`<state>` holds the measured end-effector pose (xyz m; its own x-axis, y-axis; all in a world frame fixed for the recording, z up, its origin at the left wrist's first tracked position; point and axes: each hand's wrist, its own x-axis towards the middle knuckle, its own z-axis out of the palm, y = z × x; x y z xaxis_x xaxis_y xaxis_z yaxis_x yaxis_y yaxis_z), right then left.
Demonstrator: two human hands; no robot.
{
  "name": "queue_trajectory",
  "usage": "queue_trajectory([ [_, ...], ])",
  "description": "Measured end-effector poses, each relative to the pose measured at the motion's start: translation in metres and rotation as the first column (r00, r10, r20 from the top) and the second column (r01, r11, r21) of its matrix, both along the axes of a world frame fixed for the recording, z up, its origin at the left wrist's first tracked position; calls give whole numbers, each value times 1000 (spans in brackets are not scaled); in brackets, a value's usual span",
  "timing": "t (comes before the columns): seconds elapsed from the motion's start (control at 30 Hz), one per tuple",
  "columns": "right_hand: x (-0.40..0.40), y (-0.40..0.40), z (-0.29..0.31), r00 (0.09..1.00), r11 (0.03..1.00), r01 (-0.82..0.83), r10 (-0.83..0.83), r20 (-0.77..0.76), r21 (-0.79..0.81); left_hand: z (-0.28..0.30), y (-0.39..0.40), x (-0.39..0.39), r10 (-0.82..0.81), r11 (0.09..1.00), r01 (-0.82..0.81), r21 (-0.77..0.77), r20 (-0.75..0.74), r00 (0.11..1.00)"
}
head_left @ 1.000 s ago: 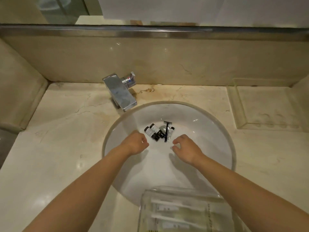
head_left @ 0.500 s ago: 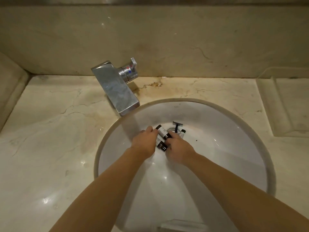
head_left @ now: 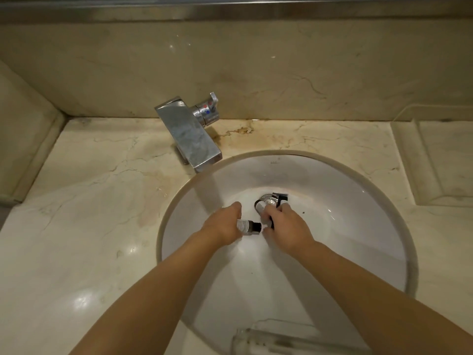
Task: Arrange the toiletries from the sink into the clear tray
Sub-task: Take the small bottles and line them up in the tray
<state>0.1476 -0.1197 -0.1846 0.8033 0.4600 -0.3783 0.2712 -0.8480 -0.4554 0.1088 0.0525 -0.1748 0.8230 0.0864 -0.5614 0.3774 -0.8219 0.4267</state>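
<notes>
In the sink, the left hand grips a small bottle; at its three o'clock, the right hand clutches more bottles.

In the sink, the left hand grips a small bottle; the right hand grips another bottle beside the razor.
</notes>
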Motion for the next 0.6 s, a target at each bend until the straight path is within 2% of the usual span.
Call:
queue_trajectory([
  [0.13,-3,-8,12,984,976,175,-171,-40,128,15,-2,-8,141,962,-138,-234,-3,990],
  [0.3,-17,-19,33,902,869,410,-343,-262,278,41,-14,-25,250,843,-281,-459,-127,960],
  [0.43,-26,-20,54,772,736,571,-332,-541,363,59,-25,-29,291,779,-323,-538,-147,945],
  [0.6,-36,-26,73,682,616,673,-301,-667,409,74,-36,-31,431,552,-459,-697,-233,872],
])
